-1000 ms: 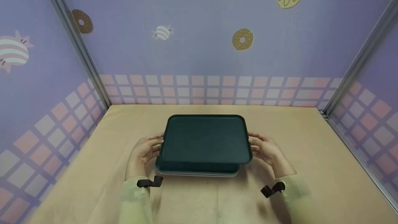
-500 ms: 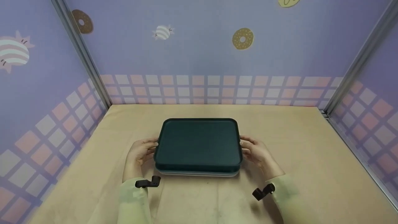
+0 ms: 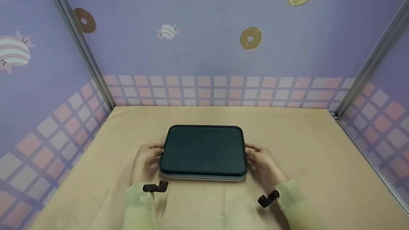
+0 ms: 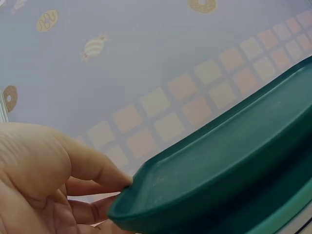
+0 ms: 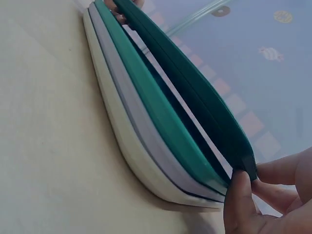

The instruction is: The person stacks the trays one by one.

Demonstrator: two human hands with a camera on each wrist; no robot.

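Both hands hold a dark green rectangular tray (image 3: 204, 150) by its short sides. My left hand (image 3: 146, 159) pinches the left edge, thumb on the rim and fingers under it, as the left wrist view shows. On the opposite edge, the right hand (image 3: 262, 161) grips the tray between thumb and fingers. Directly beneath is a stack on the table: a green tray (image 5: 156, 131) on top, then a lavender one (image 5: 130, 122), with a cream one (image 5: 146, 180) at the bottom. In the right wrist view a narrow gap separates the held tray from the stack.
A beige cloth covers the table (image 3: 297, 143). Lilac walls (image 3: 204, 48) with pink and white checks close off the back and both sides. Metal posts (image 3: 86, 57) stand at the rear corners. Each sleeve carries a black wrist mount (image 3: 155, 186).
The dark green tray has come down and slightly left, both hands with it, and now lines up over the stack. Its front edge now covers nearly all of the tray below in the head view.
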